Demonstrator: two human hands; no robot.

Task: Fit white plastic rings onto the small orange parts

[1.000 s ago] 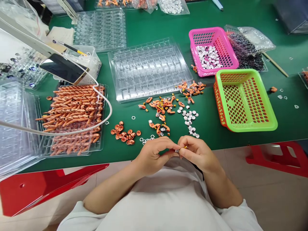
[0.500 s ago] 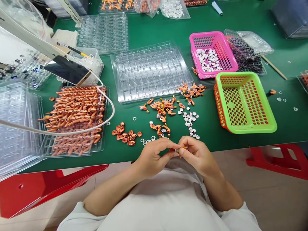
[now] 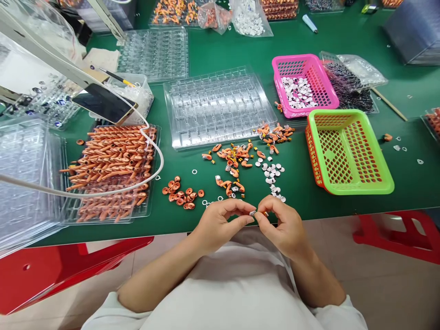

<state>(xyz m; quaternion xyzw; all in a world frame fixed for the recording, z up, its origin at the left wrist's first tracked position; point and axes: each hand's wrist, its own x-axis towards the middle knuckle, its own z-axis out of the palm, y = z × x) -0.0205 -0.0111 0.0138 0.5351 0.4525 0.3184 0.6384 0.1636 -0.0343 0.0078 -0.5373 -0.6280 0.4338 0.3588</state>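
Close to my body at the table's front edge, my left hand (image 3: 220,222) pinches the silvery end of a small earbud part (image 3: 253,213) between thumb and forefinger. From the other side my right hand (image 3: 282,224) grips the same part, and a bit of orange and yellow shows between its fingers. Most of the part is hidden by the fingertips. Just beyond my hands lie loose orange earbud housings (image 3: 237,156), white round caps (image 3: 273,172), copper-coloured cups (image 3: 184,197) and a few thin white rings (image 3: 220,199).
A green basket (image 3: 388,174) and a pink basket (image 3: 280,87) with white caps stand at right. Behind the loose parts lies a clear tray (image 3: 220,105). To the left, copper-coloured stems (image 3: 117,151) fill another tray, crossed by a white cable (image 3: 161,160) near a phone (image 3: 105,103).
My hands stay together at the same spot, with the fingertips shifted slightly on the part. The view has tilted up a little, showing more of the table's far side.
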